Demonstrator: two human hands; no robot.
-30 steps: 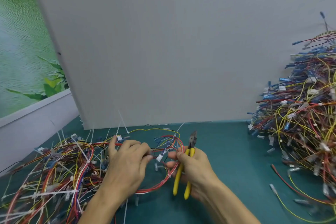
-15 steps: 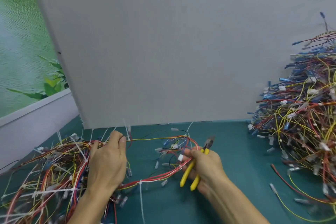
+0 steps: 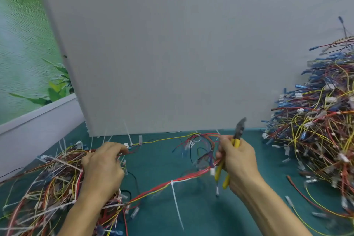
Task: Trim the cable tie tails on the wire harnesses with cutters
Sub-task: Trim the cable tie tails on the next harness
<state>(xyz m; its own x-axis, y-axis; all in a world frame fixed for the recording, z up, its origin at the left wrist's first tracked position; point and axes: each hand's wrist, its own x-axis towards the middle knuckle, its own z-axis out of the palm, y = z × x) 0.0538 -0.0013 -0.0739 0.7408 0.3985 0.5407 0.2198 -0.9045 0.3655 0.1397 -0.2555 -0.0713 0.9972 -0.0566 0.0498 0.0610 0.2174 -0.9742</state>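
right hand (image 3: 237, 163) fingers clamped round yellow-handled cutters (image 3: 239, 130), centre-right, tips up | left hand (image 3: 103, 168) fingers curled on wire harness (image 3: 172, 180), centre-left | harness spans both hands | cable tie tail (image 3: 176, 205) hangs lower centre | harness pile (image 3: 316, 130) at right edge

The cutters (image 3: 237, 140) have yellow handles and a dark nose. They stand nearly upright in the right hand (image 3: 237, 161), nose tilted up and to the right. One wire harness (image 3: 168, 182) of red, yellow and white strands sags between that hand and the left hand (image 3: 103, 166). Midway along it a white cable tie tail (image 3: 177, 205) hangs down, long and uncut. More harnesses lie tangled in a left heap (image 3: 47, 178) bristling with white tails, and in a taller right heap (image 3: 316, 130).
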